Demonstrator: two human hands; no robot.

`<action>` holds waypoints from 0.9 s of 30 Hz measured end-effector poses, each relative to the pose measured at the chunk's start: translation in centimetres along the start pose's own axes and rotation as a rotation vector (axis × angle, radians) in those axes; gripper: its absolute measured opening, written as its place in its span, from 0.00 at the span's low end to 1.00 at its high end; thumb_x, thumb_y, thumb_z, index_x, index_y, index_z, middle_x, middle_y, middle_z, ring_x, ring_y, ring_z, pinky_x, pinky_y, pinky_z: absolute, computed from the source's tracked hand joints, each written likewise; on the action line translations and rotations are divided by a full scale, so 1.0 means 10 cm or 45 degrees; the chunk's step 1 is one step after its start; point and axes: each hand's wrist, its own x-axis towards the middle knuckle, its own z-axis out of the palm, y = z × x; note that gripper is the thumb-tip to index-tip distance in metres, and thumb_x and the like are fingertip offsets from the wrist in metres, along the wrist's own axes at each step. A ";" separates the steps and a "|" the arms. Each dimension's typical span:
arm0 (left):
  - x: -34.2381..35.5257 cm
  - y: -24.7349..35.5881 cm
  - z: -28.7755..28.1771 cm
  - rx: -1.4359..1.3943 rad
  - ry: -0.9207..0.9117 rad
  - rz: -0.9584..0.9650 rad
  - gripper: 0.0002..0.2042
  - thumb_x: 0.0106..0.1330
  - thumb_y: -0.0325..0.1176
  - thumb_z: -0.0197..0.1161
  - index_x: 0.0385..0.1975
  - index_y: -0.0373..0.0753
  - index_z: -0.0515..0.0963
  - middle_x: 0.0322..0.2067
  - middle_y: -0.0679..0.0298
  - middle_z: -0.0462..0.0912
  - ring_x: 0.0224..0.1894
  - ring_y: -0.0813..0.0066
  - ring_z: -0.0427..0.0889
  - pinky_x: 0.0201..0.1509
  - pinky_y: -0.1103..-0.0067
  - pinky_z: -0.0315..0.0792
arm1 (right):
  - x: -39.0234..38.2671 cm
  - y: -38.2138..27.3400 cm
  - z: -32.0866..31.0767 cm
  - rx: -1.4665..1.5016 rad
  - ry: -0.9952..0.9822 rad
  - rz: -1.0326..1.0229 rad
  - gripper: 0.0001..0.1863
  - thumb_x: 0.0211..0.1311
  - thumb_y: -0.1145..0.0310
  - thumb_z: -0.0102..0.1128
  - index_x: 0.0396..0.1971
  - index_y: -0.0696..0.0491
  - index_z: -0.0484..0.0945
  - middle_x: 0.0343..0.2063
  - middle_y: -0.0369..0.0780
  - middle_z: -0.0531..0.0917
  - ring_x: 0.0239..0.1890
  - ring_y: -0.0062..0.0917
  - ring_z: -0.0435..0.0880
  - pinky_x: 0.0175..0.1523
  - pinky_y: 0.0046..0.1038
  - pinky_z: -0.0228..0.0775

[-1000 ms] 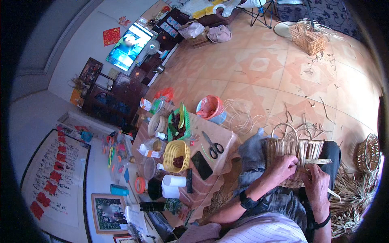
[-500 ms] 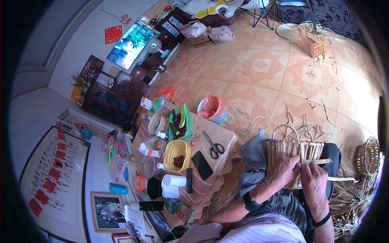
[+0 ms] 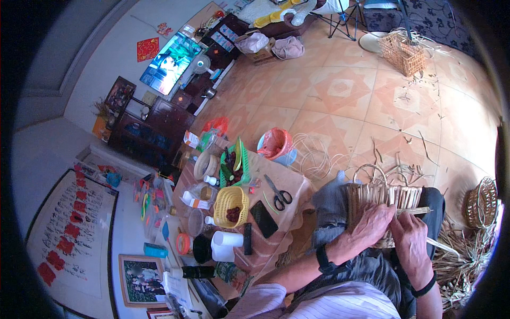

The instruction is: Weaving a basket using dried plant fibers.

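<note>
A half-woven straw basket point(image 3: 366, 195) with two looped handles rests on my lap. My left hand point(image 3: 373, 222) is closed on its front wall, fingertips pressed together near the middle. Right beside it, my right hand point(image 3: 411, 240) pinches a flat pale straw strip point(image 3: 417, 210), whose end sticks out to the right along the wall. Another pale strip point(image 3: 444, 245) trails out from under the right hand toward the right. Both hands hide the lower front of the basket and the spot where their fingertips meet.
On the table point(image 3: 295, 191) to my left lie black scissors point(image 3: 279, 192), a phone point(image 3: 264, 218) and a yellow plastic basket point(image 3: 232, 196). A lined bucket point(image 3: 277, 144) stands behind it. Dried straw point(image 3: 467, 260) heaps at my right, below a round wicker basket point(image 3: 482, 203). Another basket point(image 3: 404, 55) sits farther off.
My right hand has shifted slightly left and turned, its fingers now close against my left hand. The trailing strip now slants downward to the right. The view has moved a little.
</note>
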 end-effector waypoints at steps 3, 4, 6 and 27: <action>0.05 -0.02 -0.06 -0.006 -0.139 -0.162 0.03 0.62 0.23 0.61 0.32 0.30 0.77 0.29 0.44 0.83 0.36 0.43 0.85 0.40 0.59 0.77 | 0.01 0.00 0.05 0.042 0.065 0.014 0.09 0.52 0.71 0.59 0.35 0.54 0.77 0.28 0.42 0.73 0.33 0.38 0.80 0.37 0.39 0.72; 0.04 -0.04 -0.07 0.016 -0.188 -0.197 0.03 0.62 0.23 0.61 0.32 0.30 0.77 0.29 0.44 0.83 0.36 0.43 0.85 0.40 0.59 0.77 | 0.01 -0.01 0.07 0.055 0.086 0.002 0.09 0.52 0.71 0.59 0.35 0.54 0.77 0.28 0.42 0.73 0.33 0.38 0.80 0.37 0.39 0.72; 0.01 -0.11 -0.10 -0.256 -0.134 -0.324 0.10 0.56 0.26 0.69 0.36 0.32 0.81 0.31 0.49 0.86 0.37 0.50 0.87 0.43 0.61 0.79 | 0.01 -0.03 0.12 0.095 0.052 0.068 0.08 0.53 0.73 0.58 0.34 0.55 0.75 0.27 0.43 0.74 0.30 0.40 0.80 0.35 0.39 0.72; -0.07 -0.06 0.05 0.087 -0.010 0.065 0.14 0.52 0.23 0.68 0.39 0.32 0.75 0.36 0.50 0.78 0.37 0.44 0.83 0.42 0.56 0.76 | -0.01 -0.12 -0.06 0.045 0.101 0.047 0.08 0.52 0.72 0.63 0.33 0.52 0.78 0.25 0.40 0.74 0.26 0.37 0.78 0.33 0.38 0.70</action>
